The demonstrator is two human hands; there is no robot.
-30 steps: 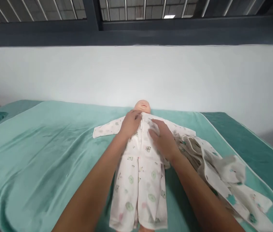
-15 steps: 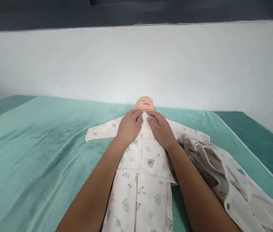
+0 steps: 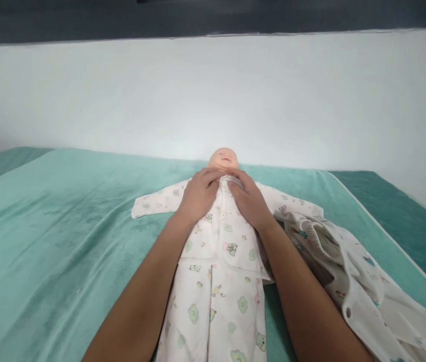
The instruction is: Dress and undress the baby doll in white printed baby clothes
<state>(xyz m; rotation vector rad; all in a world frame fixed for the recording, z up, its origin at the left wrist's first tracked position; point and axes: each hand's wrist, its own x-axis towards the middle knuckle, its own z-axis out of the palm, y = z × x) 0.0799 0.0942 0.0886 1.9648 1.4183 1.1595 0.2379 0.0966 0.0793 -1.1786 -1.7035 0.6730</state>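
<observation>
A baby doll [image 3: 225, 158] lies face up, wearing a white long-sleeved shirt [image 3: 231, 236] and matching trousers [image 3: 194, 301] printed with green bears and clouds. Both of its sleeves are spread outward. My left hand [image 3: 201, 193] rests on the left of the shirt's upper chest, its fingers stretched toward the collar. From the other side, my right hand [image 3: 246, 196] lies on the chest with its thumb apart from the fingers. At the doll's neck the fingertips of both hands nearly meet, covering much of the collar. A round button shows on the shirt front.
A second white printed garment [image 3: 367, 301] with a snap lies crumpled at the right, partly behind my right forearm and against the doll's sleeve. Teal cloth [image 3: 66, 226] with folds covers the surface. Behind it rises a white wall [image 3: 213, 90].
My fingers have shifted slightly up and inward, so the fingertips are closer together over the collar. The whole view has moved a little; the doll and garments lie as before.
</observation>
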